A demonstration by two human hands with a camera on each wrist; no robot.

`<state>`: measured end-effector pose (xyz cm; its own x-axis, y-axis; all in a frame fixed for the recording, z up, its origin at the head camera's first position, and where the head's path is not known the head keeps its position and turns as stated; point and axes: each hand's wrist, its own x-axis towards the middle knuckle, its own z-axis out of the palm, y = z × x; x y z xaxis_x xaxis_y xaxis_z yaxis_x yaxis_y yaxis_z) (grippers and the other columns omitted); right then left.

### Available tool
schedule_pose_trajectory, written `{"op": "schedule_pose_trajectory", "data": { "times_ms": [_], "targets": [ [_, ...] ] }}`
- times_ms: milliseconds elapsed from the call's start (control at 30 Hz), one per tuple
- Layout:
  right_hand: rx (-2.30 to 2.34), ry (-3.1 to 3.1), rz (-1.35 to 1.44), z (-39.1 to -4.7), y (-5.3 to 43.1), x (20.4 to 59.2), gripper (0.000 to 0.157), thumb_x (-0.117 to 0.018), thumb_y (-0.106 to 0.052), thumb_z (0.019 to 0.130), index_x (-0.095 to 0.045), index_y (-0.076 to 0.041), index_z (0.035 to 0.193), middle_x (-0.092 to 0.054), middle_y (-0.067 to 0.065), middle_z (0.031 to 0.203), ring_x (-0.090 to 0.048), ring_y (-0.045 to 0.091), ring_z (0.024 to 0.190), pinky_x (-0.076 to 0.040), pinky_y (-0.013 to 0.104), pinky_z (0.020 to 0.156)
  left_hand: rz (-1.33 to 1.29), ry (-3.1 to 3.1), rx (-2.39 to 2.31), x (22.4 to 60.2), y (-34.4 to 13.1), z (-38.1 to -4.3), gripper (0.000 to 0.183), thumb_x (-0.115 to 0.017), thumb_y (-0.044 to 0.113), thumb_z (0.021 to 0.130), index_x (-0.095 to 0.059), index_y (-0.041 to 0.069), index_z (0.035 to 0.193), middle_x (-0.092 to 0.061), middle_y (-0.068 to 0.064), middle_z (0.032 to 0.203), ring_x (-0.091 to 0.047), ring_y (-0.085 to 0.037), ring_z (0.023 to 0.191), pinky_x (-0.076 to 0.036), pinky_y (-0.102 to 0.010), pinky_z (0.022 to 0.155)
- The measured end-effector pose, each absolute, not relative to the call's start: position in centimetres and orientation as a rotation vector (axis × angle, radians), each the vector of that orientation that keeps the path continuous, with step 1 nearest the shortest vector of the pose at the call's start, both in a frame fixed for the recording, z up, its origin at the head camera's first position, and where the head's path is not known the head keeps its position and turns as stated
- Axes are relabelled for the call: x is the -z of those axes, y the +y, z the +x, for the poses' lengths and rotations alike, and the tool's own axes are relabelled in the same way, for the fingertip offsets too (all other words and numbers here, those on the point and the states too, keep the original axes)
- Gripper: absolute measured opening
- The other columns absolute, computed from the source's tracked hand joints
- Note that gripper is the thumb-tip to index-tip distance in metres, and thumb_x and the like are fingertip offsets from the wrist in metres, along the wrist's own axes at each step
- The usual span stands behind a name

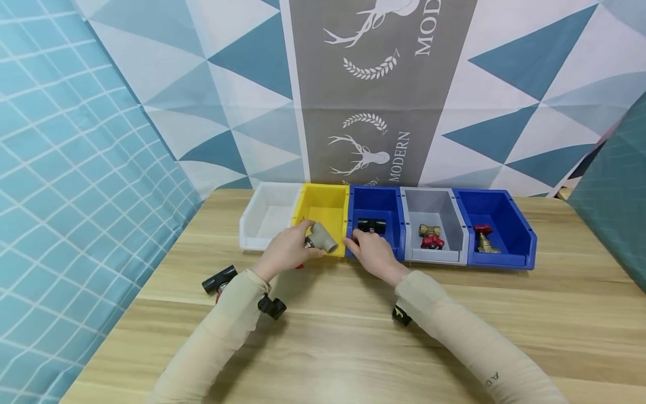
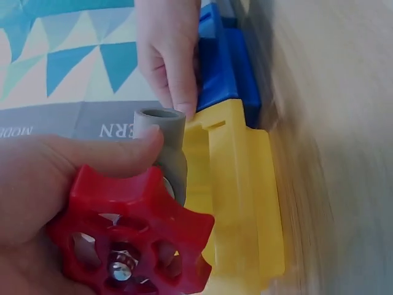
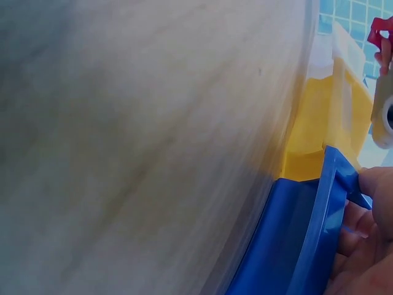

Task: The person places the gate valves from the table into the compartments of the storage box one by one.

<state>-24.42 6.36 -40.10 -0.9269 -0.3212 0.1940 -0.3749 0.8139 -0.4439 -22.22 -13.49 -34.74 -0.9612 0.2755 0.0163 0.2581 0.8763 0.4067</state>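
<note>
My left hand (image 1: 287, 249) grips a grey valve (image 1: 321, 238) with a red handwheel (image 2: 132, 233) over the front of the yellow bin (image 1: 323, 196). The thumb lies along the grey pipe body in the left wrist view. My right hand (image 1: 374, 253) holds the front left edge of the blue bin (image 1: 375, 196) beside it; in the right wrist view the thumb is at the rim's corner and the curled fingers are behind the front wall. A black pipe fitting (image 1: 372, 225) lies inside that blue bin, just beyond the fingers.
A white bin (image 1: 275, 205) stands left of the yellow one. Right of the middle blue bin, a grey bin (image 1: 429, 199) and another blue bin (image 1: 497, 210) hold brass valves with red handwheels. Black fittings (image 1: 219, 279) lie on the wooden table (image 1: 323, 348) near both forearms.
</note>
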Motion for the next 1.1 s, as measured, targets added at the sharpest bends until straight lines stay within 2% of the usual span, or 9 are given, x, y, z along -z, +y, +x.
{"op": "schedule_pose_trajectory", "data": {
  "times_ms": [267,467,567,800,1100],
  "targets": [
    [-0.743,-2.913,0.570,-24.5,6.5,40.1,0.031,-0.045,-0.036,0.095,-0.050,-0.011,0.077,-0.041,-0.001,0.056,-0.042,0.013,0.046,-0.031,0.023,0.041,0.187,2.836,-0.972,34.5,-13.5,-23.6,0.068,-0.063,0.031,0.085,-0.030,0.005,0.138,-0.058,-0.012,0.093,-0.053,-0.021,0.075,-0.042,-0.029,0.064],
    [-0.746,-2.931,0.555,-24.6,6.4,40.1,0.031,-0.045,-0.036,0.095,-0.051,-0.012,0.078,-0.041,0.000,0.057,-0.043,0.013,0.047,-0.031,0.024,0.043,0.036,2.747,-1.158,34.5,-13.7,-24.7,0.066,-0.058,0.031,0.086,-0.026,0.002,0.136,-0.054,-0.017,0.108,-0.053,-0.023,0.087,-0.042,-0.029,0.073],
    [-0.737,-2.935,0.551,-24.7,6.4,40.2,0.030,-0.045,-0.037,0.095,-0.051,-0.012,0.078,-0.041,0.000,0.057,-0.043,0.014,0.048,-0.031,0.024,0.043,0.000,2.726,-1.195,34.6,-13.5,-25.0,0.067,-0.058,0.031,0.086,-0.025,0.003,0.137,-0.054,-0.017,0.111,-0.053,-0.022,0.090,-0.042,-0.028,0.073],
    [-0.732,-2.934,0.545,-24.7,6.4,40.3,0.030,-0.045,-0.036,0.095,-0.050,-0.012,0.077,-0.041,0.000,0.057,-0.042,0.014,0.047,-0.031,0.024,0.042,-0.035,2.682,-1.311,34.9,-12.5,-25.3,0.072,-0.054,0.024,0.088,-0.012,0.004,0.143,-0.051,-0.013,0.095,-0.047,-0.020,0.081,-0.038,-0.026,0.067],
    [-0.735,-2.933,0.540,-24.7,6.4,40.3,0.030,-0.045,-0.037,0.095,-0.051,-0.012,0.079,-0.041,0.000,0.057,-0.043,0.014,0.047,-0.031,0.023,0.042,-0.144,2.581,-1.520,35.3,-11.4,-26.1,0.073,-0.049,0.020,0.091,-0.001,0.005,0.144,-0.043,-0.025,0.127,-0.048,-0.026,0.105,-0.043,-0.034,0.084]
  ]
}}
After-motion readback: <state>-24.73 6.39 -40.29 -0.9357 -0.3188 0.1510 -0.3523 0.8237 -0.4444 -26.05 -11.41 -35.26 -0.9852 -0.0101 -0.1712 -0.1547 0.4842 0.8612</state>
